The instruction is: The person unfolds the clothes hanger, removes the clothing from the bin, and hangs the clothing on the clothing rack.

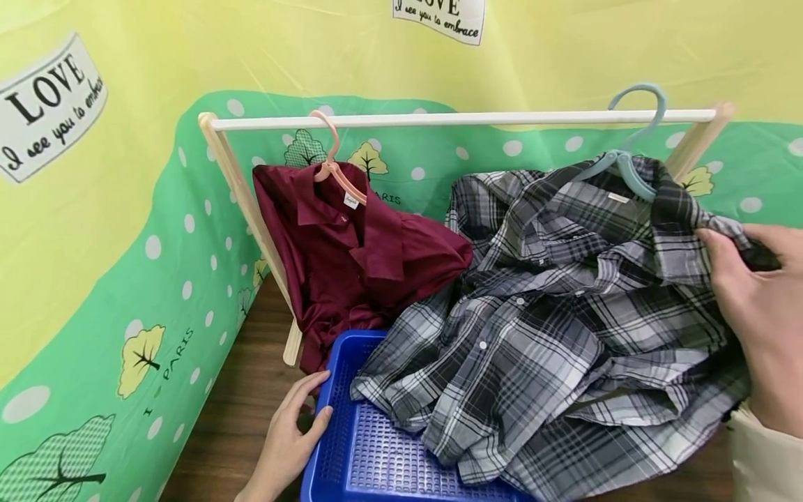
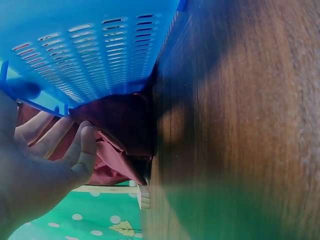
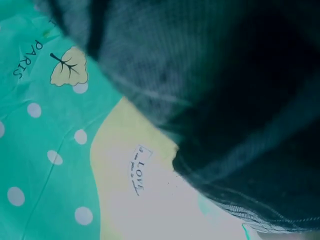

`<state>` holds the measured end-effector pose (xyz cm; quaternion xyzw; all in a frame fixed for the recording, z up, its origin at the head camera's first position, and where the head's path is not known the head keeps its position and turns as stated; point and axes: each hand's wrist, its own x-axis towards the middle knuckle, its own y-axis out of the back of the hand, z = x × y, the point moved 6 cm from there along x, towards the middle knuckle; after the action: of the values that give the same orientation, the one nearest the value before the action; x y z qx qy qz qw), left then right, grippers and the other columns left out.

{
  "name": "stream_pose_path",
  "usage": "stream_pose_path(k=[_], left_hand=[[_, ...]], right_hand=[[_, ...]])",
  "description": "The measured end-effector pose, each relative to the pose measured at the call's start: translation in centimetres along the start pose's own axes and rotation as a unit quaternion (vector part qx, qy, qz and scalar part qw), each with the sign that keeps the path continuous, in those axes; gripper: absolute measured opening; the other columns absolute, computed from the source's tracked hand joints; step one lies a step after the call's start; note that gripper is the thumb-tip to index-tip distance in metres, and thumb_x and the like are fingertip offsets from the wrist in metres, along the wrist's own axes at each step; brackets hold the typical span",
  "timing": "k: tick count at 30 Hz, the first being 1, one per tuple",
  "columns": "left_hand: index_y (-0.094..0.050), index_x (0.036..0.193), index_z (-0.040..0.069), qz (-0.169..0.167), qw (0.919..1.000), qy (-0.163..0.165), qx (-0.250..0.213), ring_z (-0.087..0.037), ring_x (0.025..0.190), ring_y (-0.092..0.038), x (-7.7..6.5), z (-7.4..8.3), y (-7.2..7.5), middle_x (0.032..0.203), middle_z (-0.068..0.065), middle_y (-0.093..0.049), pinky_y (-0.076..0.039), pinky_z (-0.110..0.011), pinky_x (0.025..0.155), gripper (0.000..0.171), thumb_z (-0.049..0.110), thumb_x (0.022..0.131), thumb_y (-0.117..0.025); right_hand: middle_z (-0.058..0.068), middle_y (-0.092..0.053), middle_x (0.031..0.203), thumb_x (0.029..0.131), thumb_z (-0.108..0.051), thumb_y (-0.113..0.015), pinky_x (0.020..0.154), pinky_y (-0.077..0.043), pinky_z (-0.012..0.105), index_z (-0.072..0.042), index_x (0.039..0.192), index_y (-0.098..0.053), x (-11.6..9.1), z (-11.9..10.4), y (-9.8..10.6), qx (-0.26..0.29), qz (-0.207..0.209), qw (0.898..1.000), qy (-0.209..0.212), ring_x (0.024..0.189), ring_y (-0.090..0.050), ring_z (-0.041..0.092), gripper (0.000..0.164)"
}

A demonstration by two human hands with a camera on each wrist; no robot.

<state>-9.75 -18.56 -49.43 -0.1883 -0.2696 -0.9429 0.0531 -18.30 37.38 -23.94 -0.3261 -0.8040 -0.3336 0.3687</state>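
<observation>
A black, grey and white plaid shirt (image 1: 533, 335) hangs on a light blue hanger (image 1: 636, 174) hooked over the white rail, its lower part draped into a blue plastic basket (image 1: 335, 390). My right hand (image 1: 762, 300) pinches the shirt's shoulder at the right, thumb on top. Dark plaid cloth (image 3: 210, 90) fills much of the right wrist view and hides the fingers. My left hand (image 1: 290, 436) touches the basket's left rim with fairly straight fingers. In the left wrist view, its fingertips lie close under the rim, beside maroon cloth (image 2: 120, 120).
A maroon shirt (image 1: 351, 244) hangs from a pink hanger (image 1: 329, 157) at the rail's left. The white rail (image 1: 439, 118) sits on wooden side posts (image 1: 251, 216). A patterned green and yellow backdrop (image 1: 157, 209) stands behind, above the brown wood-grain surface (image 1: 235, 397).
</observation>
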Motion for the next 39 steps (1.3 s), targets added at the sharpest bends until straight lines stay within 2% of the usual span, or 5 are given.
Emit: stream_pose_path(k=[4,10,15,20,39], left_hand=[[-0.068,0.149,0.016,0.001,1.0,-0.002,-0.005,-0.009,0.108,-0.062,0.0,0.0,-0.1,0.142,-0.003,-0.068,-0.056,-0.03,0.08,0.057,-0.004,0.096,-0.08],[-0.068,0.15,0.017,0.002,0.9999,0.005,-0.012,-0.008,0.109,-0.063,-0.1,-0.2,-0.1,0.144,-0.003,-0.068,-0.057,-0.032,0.08,0.058,-0.005,0.097,-0.079],[-0.068,0.15,0.019,0.004,0.9999,0.007,-0.013,-0.009,0.11,-0.063,-0.1,-0.2,0.1,0.143,-0.002,-0.068,-0.057,-0.033,0.08,0.059,-0.005,0.097,-0.079],[-0.068,0.15,0.019,0.002,0.9999,0.003,-0.015,-0.009,0.11,-0.063,0.0,-0.2,0.0,0.143,-0.002,-0.068,-0.057,-0.033,0.08,0.059,-0.005,0.097,-0.079],[-0.068,0.15,0.02,0.001,0.9999,0.001,-0.013,-0.009,0.109,-0.063,-0.1,-0.4,0.0,0.143,-0.002,-0.068,-0.058,-0.033,0.08,0.059,-0.004,0.097,-0.079]], right_hand=[[-0.046,-0.063,0.099,0.101,-0.022,-0.08,0.091,-0.032,0.006,0.009,0.108,-0.083,0.5,-0.4,-0.7,-0.06,-0.026,0.998,-0.002,0.091,-0.051,-0.02,0.032],[0.036,-0.076,0.106,0.101,-0.038,-0.074,0.071,-0.032,0.03,0.008,0.111,-0.081,-0.1,-1.0,-1.8,-0.155,-0.06,0.983,0.077,0.09,-0.064,0.06,0.047],[0.036,-0.073,0.095,0.101,-0.051,-0.066,0.06,-0.033,0.045,0.006,0.106,-0.079,-0.6,-1.1,-2.1,-0.179,-0.038,0.976,0.118,0.077,-0.06,0.061,0.06],[0.039,-0.072,0.1,0.099,-0.059,-0.063,0.08,-0.033,0.072,0.009,0.108,-0.078,-0.6,-1.0,-2.1,-0.166,-0.029,0.979,0.114,0.086,-0.057,0.063,0.07],[0.041,-0.068,0.126,0.103,-0.066,-0.063,0.124,-0.04,0.051,-0.005,0.143,-0.074,-2.7,-4.0,-0.6,-0.083,-0.005,0.987,0.14,0.123,-0.056,0.065,0.074]])
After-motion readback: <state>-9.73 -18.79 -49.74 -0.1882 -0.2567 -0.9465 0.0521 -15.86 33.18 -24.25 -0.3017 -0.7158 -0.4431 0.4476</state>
